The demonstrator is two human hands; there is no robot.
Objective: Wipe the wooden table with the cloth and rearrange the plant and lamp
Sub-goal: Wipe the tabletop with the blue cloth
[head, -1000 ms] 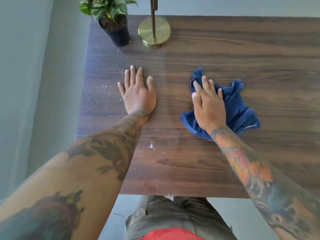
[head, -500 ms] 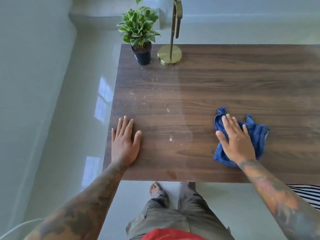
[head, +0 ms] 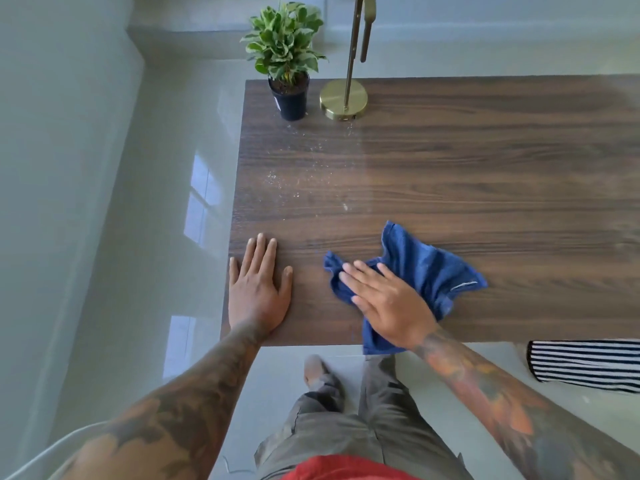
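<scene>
My right hand (head: 384, 303) presses flat, fingers straight, on a crumpled blue cloth (head: 422, 268) near the front edge of the dark wooden table (head: 485, 161). One corner of the cloth hangs over that edge. My left hand (head: 258, 289) lies flat on the table's front left corner, holding nothing. A green plant in a black pot (head: 289, 95) stands at the far left corner. Right beside it stands a brass lamp (head: 343, 98) with a round base; its top is cut off by the frame. White dust specks (head: 298, 178) lie on the left part of the tabletop.
Glossy pale floor (head: 138, 237) surrounds the table on the left and behind. A black-and-white striped fabric (head: 585, 365) lies below the table's front right edge. My legs and one bare foot (head: 315, 370) stand just in front of the table.
My right hand has slid the cloth leftward along the front edge, closer to my left hand. The left hand has stayed at the front left corner. The view has shifted.
</scene>
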